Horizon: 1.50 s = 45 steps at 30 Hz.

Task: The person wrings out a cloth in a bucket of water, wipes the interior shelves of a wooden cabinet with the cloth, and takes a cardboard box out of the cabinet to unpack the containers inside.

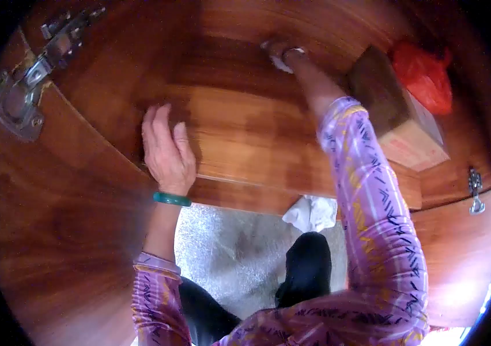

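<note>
My left hand (pixel 168 153), with a green bangle (pixel 172 199) on its wrist, rests at the left front of the wooden cabinet shelf (pixel 240 135). Its fingers are stretched out and it holds nothing. Deep inside, my right hand (pixel 283 48) presses a white cloth (pixel 280 62) against the wood near the back. The fingers there are dark and partly hidden, and only a bit of the cloth shows.
On the shelf's right side stands a cardboard box (pixel 412 130) with a red plastic bag (pixel 424 75) on it. Metal hinges (pixel 23 98) join the open left door; another hinge (pixel 475 190) is at right. Below, white crumpled material (pixel 313 213) lies near my foot.
</note>
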### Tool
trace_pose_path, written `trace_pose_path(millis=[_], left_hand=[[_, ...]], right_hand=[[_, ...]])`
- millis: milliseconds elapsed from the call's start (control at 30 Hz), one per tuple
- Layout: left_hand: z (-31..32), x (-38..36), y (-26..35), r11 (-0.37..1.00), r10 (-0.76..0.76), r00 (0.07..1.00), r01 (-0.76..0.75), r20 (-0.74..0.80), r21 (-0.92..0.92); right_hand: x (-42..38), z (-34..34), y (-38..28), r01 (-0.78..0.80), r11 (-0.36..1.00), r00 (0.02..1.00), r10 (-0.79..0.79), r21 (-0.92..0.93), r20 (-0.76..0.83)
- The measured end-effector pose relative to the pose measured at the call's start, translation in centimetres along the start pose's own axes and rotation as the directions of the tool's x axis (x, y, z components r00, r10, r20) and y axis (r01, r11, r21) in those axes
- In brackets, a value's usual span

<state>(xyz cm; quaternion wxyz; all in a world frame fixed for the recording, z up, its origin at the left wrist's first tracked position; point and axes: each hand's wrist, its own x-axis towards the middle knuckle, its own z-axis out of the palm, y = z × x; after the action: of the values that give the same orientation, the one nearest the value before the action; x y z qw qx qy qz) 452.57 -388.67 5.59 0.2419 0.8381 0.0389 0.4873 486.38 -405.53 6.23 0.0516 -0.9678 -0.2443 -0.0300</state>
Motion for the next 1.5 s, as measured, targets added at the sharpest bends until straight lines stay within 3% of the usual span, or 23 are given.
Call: trace_pose_path(millis=[133,233,300,400,467,600,633,700,733,800,833,867,900,933,967,1100,1167,1200,1233,1367,1400,1433,1500], left_hand=[[0.3,-0.1,0.2,1.0,-0.024,1.0,0.025,0.02,-0.012],[-0.1,-0.1,0.1,1.0,-0.018,0.999,0.017,0.039,0.017],[-0.2,0.0,0.4,0.999,-0.052,0.997,0.053,0.048,-0.013],[-0.2,0.0,0.1,0.999,-0.043,0.997,0.043,0.06,0.009],[-0.1,0.1,0.2,0.998,-0.063,0.995,0.063,0.08,0.009],[-0.1,0.2,0.4,0.997,-0.071,0.995,0.068,0.07,0.042],[-0.3,0.0,0.1,0.996,-0.078,0.994,0.074,0.074,0.055],[-0.3,0.1,0.2,0.998,-0.057,0.996,0.055,0.072,0.029],[-0.2,0.0,0.0,0.998,-0.059,0.995,0.059,0.086,0.007],[-0.2,-0.2,0.1,0.999,-0.049,0.996,0.05,0.073,-0.017],[-0.3,-0.2,0.1,0.999,-0.03,0.998,0.032,0.055,-0.03],[-0.4,-0.2,-0.1,0.997,-0.004,0.999,0.008,0.051,-0.078],[-0.7,-0.3,0.1,0.997,-0.006,0.998,0.011,0.058,-0.081],[-1.0,-0.3,0.0,0.991,0.04,0.998,-0.034,0.049,-0.13],[-1.2,-0.2,-0.1,0.981,0.088,0.995,-0.08,0.038,-0.175],[-1.0,-0.4,-0.5,0.958,-0.017,1.0,0.023,0.022,-0.285],[-0.7,-0.4,-0.6,0.98,0.006,1.0,-0.007,-0.004,-0.197],[-0.5,-0.3,-0.7,0.987,0.006,1.0,-0.004,0.013,-0.162],[-0.3,-0.3,-0.7,0.992,0.004,1.0,0.0,0.025,-0.129],[-0.4,-0.1,-0.4,0.996,-0.018,0.998,0.023,0.056,-0.089],[-0.4,0.0,-0.5,0.998,0.005,0.999,-0.003,0.042,-0.061],[-0.3,-0.1,-0.3,0.999,0.025,0.999,-0.023,0.043,-0.038],[-0.2,0.0,-0.1,0.999,0.028,0.999,-0.026,0.038,-0.041]], right_hand=[[2.4,-0.7,-8.7,0.002,0.989,0.997,-0.014,0.151,0.076],[-1.5,-2.5,-12.5,0.217,0.974,0.97,-0.222,-0.064,-0.096],[-2.9,-3.8,-7.9,0.328,0.923,0.944,-0.329,0.203,-0.029],[0.3,-3.2,-5.5,0.217,0.966,0.976,-0.219,0.143,-0.005],[0.2,-2.9,-8.0,0.127,0.981,0.98,-0.147,-0.149,-0.133],[1.6,-1.1,-13.4,0.097,0.974,0.924,-0.165,-0.206,-0.344],[1.1,-1.5,-13.8,0.108,0.974,0.926,-0.171,-0.198,-0.337],[-1.4,-4.8,-13.7,0.201,0.953,0.977,-0.211,0.227,0.02],[-0.8,-2.7,-13.4,0.323,0.94,0.94,-0.332,-0.105,-0.081],[-7.0,-4.1,-14.7,0.49,0.869,0.871,-0.49,0.066,-0.018],[-10.1,-3.1,-15.2,0.788,0.615,0.592,-0.754,0.011,-0.286],[-13.9,-3.1,-16.0,0.828,0.494,0.56,-0.749,0.265,-0.353],[-16.9,-4.0,-16.3,0.817,0.57,0.576,-0.804,0.086,-0.148],[-20.4,-3.8,-16.5,0.777,0.562,0.626,-0.739,0.284,-0.249],[-22.8,-5.1,-16.1,0.82,0.499,0.554,-0.814,0.279,-0.175],[-15.3,-2.6,-13.4,0.888,0.382,0.46,-0.772,0.258,-0.44],[-9.0,-2.9,-11.3,0.835,0.537,0.532,-0.735,0.118,-0.421],[-5.6,-2.7,-10.8,0.548,0.836,0.817,-0.528,0.023,-0.232],[-3.2,-2.6,-10.6,0.183,0.972,0.977,-0.197,-0.149,-0.083],[-3.8,-2.7,-14.6,0.216,0.946,0.969,-0.178,-0.241,0.171],[-6.4,-1.0,-15.5,0.332,0.921,0.924,-0.361,-0.203,-0.128],[-8.1,0.2,-15.4,0.443,0.874,0.775,-0.485,-0.198,-0.406],[-6.4,-0.7,-14.4,0.393,0.912,0.87,-0.411,-0.12,-0.273]])
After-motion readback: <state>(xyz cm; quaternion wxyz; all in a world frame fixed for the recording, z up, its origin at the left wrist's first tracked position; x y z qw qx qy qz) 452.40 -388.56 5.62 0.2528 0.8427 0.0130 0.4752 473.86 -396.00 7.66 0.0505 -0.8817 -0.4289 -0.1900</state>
